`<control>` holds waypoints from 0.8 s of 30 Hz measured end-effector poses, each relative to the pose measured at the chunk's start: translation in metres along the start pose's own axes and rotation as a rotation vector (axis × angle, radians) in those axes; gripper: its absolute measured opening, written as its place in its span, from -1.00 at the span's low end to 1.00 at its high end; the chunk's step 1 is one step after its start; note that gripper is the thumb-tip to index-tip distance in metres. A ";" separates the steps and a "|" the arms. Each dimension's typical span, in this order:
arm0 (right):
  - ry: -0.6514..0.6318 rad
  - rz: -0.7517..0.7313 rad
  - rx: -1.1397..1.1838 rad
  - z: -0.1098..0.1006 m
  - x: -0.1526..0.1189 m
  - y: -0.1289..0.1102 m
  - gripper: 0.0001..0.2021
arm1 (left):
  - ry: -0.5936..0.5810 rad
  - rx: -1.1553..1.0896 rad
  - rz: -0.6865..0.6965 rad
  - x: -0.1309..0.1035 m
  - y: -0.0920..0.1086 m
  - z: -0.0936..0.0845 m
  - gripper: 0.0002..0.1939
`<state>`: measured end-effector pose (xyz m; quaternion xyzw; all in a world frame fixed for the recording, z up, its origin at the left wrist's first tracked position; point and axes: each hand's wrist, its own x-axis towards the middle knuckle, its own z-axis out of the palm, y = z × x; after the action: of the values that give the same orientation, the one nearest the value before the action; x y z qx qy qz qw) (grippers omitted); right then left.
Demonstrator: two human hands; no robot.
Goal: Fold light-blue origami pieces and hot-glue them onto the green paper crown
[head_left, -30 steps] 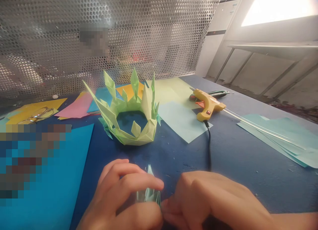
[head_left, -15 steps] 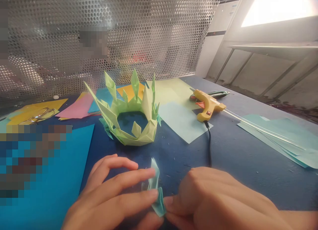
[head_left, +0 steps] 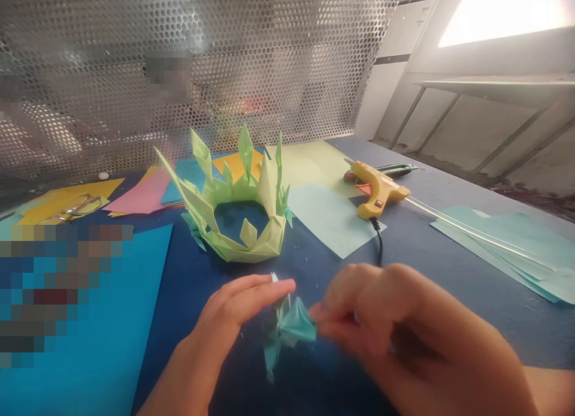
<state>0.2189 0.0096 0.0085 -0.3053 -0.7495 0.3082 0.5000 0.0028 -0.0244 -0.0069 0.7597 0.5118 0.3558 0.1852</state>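
Observation:
A small folded paper piece in light teal [head_left: 297, 321] is between my hands, its flaps spread and its lower tip pointing down. My right hand [head_left: 404, 332] pinches its right-hand flap between thumb and fingertips. My left hand [head_left: 238, 320] is at its left, fingers long and close together, fingertips on the upper part of the paper; the thumb is hidden. Beyond my hands stands a pale green folded-paper crown [head_left: 242, 251] with tall pointed pieces around its ring and teal bits at its sides.
A yellow glue gun [head_left: 380, 191] lies right of the crown, its black cord running toward me. Teal sheets [head_left: 494, 242] with clear glue sticks lie farther right. A large blue sheet [head_left: 112, 320] is at left; coloured papers and glasses [head_left: 78, 206] lie behind, before a perforated metal screen [head_left: 269, 56].
My right hand has risen and turned, drawing a flap of the teal paper out to the right. My left fingers have moved up and closed together; the paper's flaps are more spread.

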 end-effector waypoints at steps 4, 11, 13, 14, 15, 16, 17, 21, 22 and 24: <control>0.051 0.089 -0.012 -0.001 0.011 0.000 -0.71 | 0.044 -0.022 0.030 -0.001 -0.004 0.003 -0.36; -0.016 0.243 0.094 0.001 0.016 0.005 -0.80 | -0.077 -0.125 0.230 0.007 -0.015 -0.005 -0.65; -0.062 0.265 0.100 0.002 0.015 0.005 -0.80 | -0.077 -0.151 0.210 0.009 -0.017 -0.005 -0.69; -0.076 0.270 0.105 0.002 0.014 0.005 -0.81 | -0.063 -0.165 0.204 0.009 -0.017 -0.005 -0.71; -0.077 0.273 0.111 0.003 0.013 0.005 -0.82 | -0.043 -0.175 0.194 0.009 -0.017 -0.004 -0.73; -0.070 0.271 0.117 0.003 0.012 0.004 -0.83 | -0.017 -0.179 0.183 0.009 -0.016 -0.004 -0.75; -0.061 0.261 0.117 0.004 0.010 0.004 -0.83 | 0.013 -0.178 0.168 0.009 -0.016 -0.003 -0.78; -0.065 0.123 -0.017 0.004 0.004 0.006 -0.69 | 0.101 -0.167 0.107 0.007 -0.014 -0.004 -0.83; -0.079 0.080 -0.074 0.004 0.003 0.006 -0.66 | 0.105 -0.175 0.104 0.007 -0.014 -0.005 -0.83; -0.107 -0.014 -0.130 0.004 0.000 0.008 -0.59 | 0.095 -0.192 0.099 0.007 -0.014 -0.005 -0.84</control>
<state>0.2162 0.0139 0.0013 -0.3148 -0.7958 0.2712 0.4406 -0.0087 -0.0129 -0.0104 0.7453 0.4452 0.4474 0.2148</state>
